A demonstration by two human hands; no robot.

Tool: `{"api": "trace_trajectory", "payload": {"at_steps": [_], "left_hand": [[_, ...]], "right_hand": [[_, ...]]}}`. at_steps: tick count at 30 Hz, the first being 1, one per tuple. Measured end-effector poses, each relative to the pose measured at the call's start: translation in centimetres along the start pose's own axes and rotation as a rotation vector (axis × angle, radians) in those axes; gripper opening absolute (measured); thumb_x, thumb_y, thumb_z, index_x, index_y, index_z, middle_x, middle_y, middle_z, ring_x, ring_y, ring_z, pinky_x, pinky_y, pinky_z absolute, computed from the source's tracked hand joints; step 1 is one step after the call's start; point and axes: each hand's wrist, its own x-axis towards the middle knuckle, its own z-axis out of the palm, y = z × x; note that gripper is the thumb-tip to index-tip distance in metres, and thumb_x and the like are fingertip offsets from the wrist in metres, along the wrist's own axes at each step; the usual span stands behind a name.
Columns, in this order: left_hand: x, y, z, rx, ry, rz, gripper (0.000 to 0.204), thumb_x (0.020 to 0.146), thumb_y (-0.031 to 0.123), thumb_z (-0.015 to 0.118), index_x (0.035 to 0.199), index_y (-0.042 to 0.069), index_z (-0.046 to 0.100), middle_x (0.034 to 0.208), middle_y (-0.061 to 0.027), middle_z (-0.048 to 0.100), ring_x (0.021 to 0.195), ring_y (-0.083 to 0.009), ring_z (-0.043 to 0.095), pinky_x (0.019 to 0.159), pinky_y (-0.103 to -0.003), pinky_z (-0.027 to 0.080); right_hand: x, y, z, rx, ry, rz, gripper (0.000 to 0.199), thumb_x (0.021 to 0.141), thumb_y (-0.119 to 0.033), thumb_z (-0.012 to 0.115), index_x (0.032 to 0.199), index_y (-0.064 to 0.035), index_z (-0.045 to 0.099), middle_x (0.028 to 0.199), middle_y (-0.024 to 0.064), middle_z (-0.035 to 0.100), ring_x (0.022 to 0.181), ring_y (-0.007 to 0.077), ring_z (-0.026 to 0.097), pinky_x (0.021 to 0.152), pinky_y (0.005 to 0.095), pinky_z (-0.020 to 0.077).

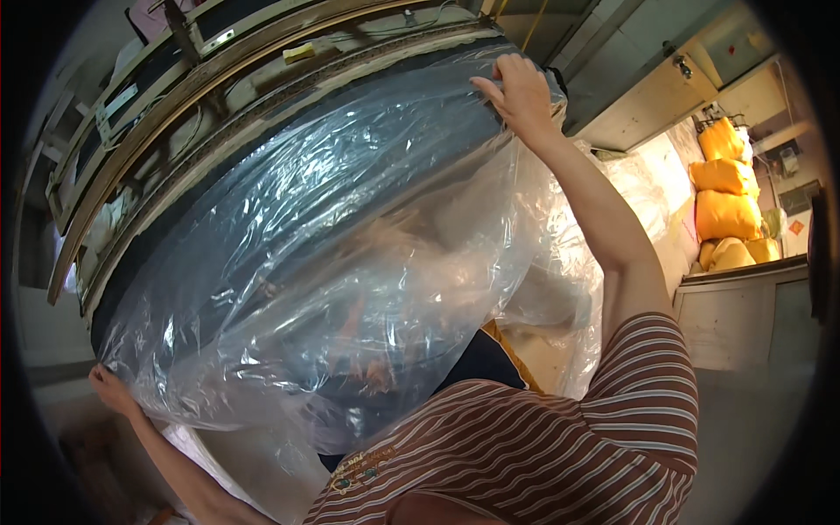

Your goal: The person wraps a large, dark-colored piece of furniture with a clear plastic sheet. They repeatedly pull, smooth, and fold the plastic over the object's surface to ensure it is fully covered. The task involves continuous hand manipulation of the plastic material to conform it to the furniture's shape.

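A large clear plastic sheet (289, 201) is spread over a long dark surface, and its loose near part hangs in shiny folds towards my body. My left hand (114, 389) is at the sheet's left corner, with the fingers closed on its edge. Far off to the right, my right hand (522, 96) lies on the sheet near its far right end. The thumb stands apart from the other fingers there, and the palm is hidden. Through the plastic, the dark surface (420, 83) shows blue-grey.
Wooden rails (157, 114) and a frame run along the far side, with a small yellow block (298, 54) on them. At the right, yellow bundles (728, 214) are stacked on a ledge, near a pale door (652, 101) with a metal knob. More clear plastic (573, 254) hangs below my right arm.
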Motion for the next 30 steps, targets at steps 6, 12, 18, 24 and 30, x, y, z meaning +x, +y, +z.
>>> {"api": "trace_trajectory", "payload": {"at_steps": [6,12,18,24,30], "left_hand": [[-0.2,1.0,-0.5,-0.011,-0.055,-0.103,0.047,0.094,0.039,0.047,0.12,0.0,0.054,0.119,-0.0191,0.058,0.108,-0.034,0.056,0.091,-0.038,0.041],[2.0,-5.3,-1.5,-0.307,-0.047,-0.13,0.048,0.094,0.036,0.052,0.12,-0.004,0.053,0.117,-0.0195,0.058,0.106,-0.0282,0.056,0.093,-0.034,0.041],[3.3,-16.1,-14.6,0.027,-0.34,0.437,0.048,0.093,0.025,0.059,0.132,0.001,0.045,0.121,-0.0089,0.054,0.112,-0.0202,0.05,0.094,-0.029,0.042],[-3.7,-13.9,-19.3,-0.662,-0.572,-0.501,0.051,0.092,0.028,0.06,0.133,0.002,0.044,0.127,-0.0089,0.052,0.115,-0.0194,0.049,0.097,-0.029,0.04],[-0.3,-6.1,-14.9,-0.996,-0.307,-0.52,0.041,0.095,0.028,0.055,0.128,0.005,0.049,0.124,-0.0048,0.055,0.117,-0.0164,0.05,0.1,-0.032,0.039]], "right_hand": [[3.6,1.7,4.0,0.537,0.009,0.042,0.027,0.084,-0.032,0.06,0.084,-0.0055,0.061,0.08,0.0079,0.061,0.077,0.0274,0.059,0.068,0.0372,0.0447],[5.4,0.9,6.0,0.393,-0.335,0.173,0.033,0.078,-0.043,0.06,0.081,-0.0108,0.065,0.073,0.0083,0.064,0.071,0.0277,0.061,0.066,0.0389,0.0466],[6.5,1.7,7.0,0.489,-0.336,0.089,0.032,0.073,-0.041,0.067,0.084,-0.011,0.065,0.075,0.0063,0.063,0.073,0.0221,0.06,0.066,0.0359,0.046],[8.1,3.8,8.1,0.87,-0.515,-0.086,0.023,0.08,-0.022,0.068,0.099,-0.0093,0.063,0.081,-0.0016,0.059,0.077,0.0088,0.053,0.069,0.0253,0.0431],[12.4,5.7,2.8,1.2,-0.204,0.097,0.028,0.087,-0.024,0.064,0.111,-0.0091,0.061,0.103,0.0001,0.061,0.097,0.0108,0.053,0.089,0.0245,0.0391]]}}
